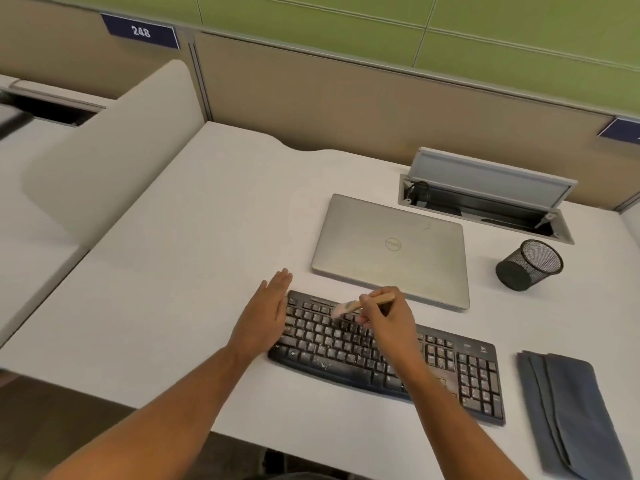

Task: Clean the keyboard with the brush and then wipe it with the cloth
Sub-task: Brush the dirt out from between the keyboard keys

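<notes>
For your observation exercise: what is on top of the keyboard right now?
The keyboard carries pale crumbs and dust. The brush, gripped by the right hand, bristles on the upper keys. The left hand rests at its left end. Keys under the hands are hidden.

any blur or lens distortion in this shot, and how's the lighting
Head view: wide-angle bending curves the beige partition top; the far-left neighbouring desk is smeared; the pale brush bristles over the black keyboard look soft; lighting is even, with faint shadows.
</notes>
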